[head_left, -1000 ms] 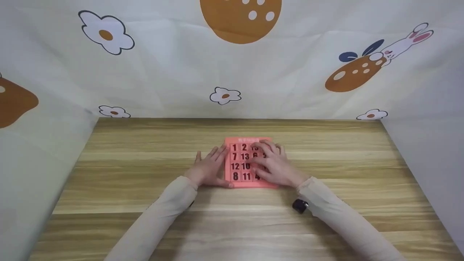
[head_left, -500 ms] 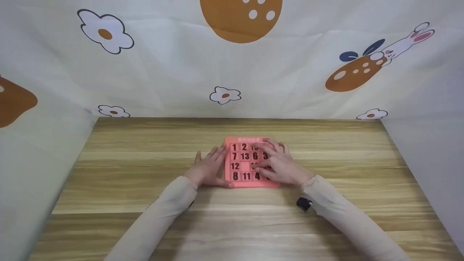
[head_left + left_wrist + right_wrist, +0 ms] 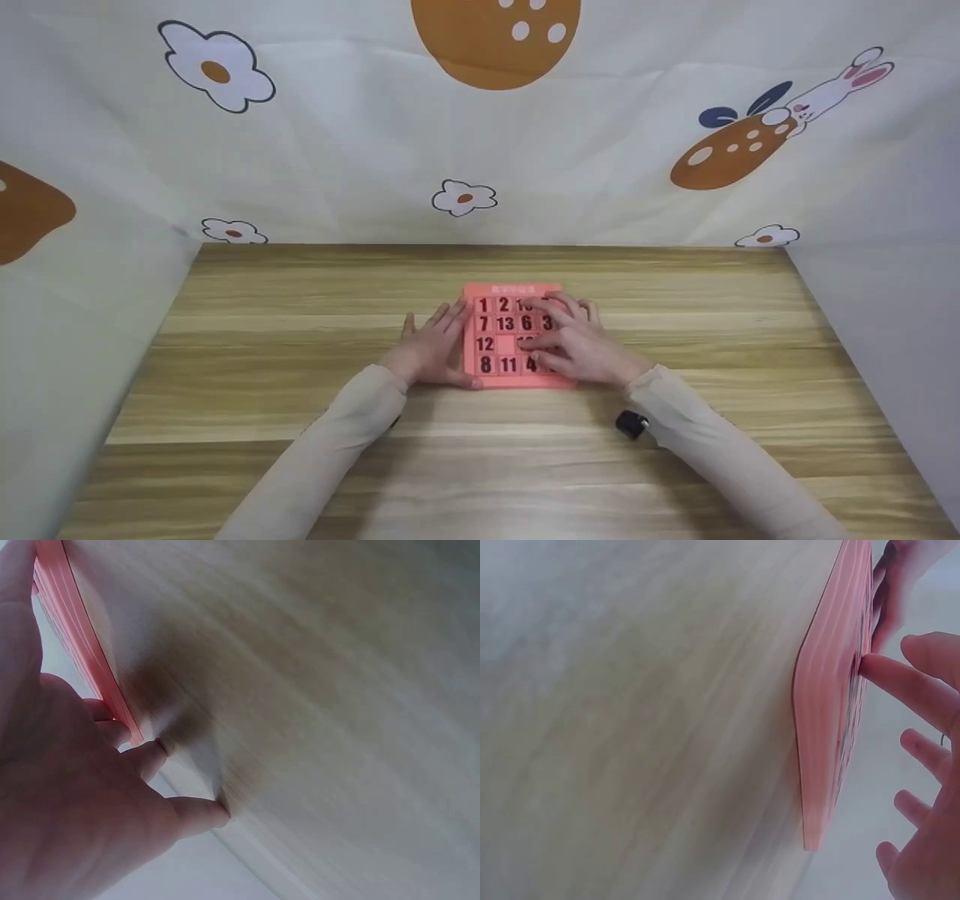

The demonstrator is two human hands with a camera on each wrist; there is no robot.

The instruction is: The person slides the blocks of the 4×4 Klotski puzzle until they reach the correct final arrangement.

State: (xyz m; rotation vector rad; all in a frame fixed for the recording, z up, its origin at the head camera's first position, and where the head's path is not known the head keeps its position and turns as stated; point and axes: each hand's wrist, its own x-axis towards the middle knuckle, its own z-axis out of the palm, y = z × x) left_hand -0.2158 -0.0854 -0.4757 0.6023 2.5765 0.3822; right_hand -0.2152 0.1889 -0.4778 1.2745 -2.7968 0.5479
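Note:
A pink number slide puzzle point(image 3: 507, 344) lies flat on the table, its square tiles marked with black numbers. The gap in the third row sits between the 12 tile point(image 3: 485, 344) and a tile partly covered by a finger. My left hand point(image 3: 431, 352) rests along the puzzle's left side, fingers extended toward the far end and thumb at the near left corner. Over the right part is my right hand point(image 3: 585, 349); in the right wrist view its index finger point(image 3: 900, 682) touches the tile face while the other fingers stay raised. That hand hides several right-hand tiles.
The wooden table point(image 3: 300, 300) extends around the puzzle on all sides. A pale patterned cloth point(image 3: 337, 150) hangs behind and at both sides of it. A small black device point(image 3: 631, 424) sits at the right wrist.
One second ago 10 stood in the third row's second place; that tile has slid right, leaving the gap there. My right hand shifted right. The left hand has stayed put.

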